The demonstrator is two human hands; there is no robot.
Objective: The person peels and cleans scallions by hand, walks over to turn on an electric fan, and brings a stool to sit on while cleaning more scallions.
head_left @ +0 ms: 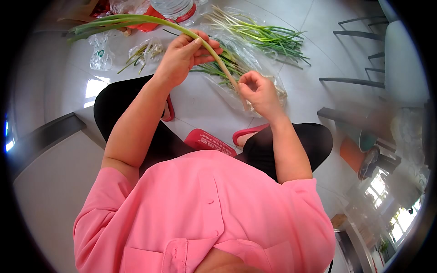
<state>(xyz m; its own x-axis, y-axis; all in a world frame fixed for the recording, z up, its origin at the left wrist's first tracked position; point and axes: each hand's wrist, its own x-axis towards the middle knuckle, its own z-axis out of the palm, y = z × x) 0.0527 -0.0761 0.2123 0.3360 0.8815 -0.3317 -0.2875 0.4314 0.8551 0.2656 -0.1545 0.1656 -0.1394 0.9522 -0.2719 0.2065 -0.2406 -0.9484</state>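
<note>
A long green onion (pixel 221 65) runs across the view, its green leaves trailing to the upper left and its pale end pointing down to the right. My left hand (pixel 185 53) is closed around the middle of the stalk, thumb on top. Close to the pale end, my right hand (pixel 259 93) is pinched against the stalk; whether a thin strip of skin is between the fingers cannot be made out. Beneath the stalk, a clear plastic bag (pixel 268 86) lies on the floor with more green onions (pixel 232 66) partly covered by it.
A bunch of thin green onions (pixel 268 37) lies on the tiled floor (pixel 300 98) at the top. Trimmings (pixel 144 53) and a crumpled plastic bag (pixel 101 53) are at upper left, near a large clear bottle (pixel 175 8). Dark rack bars (pixel 353 82) stand at right.
</note>
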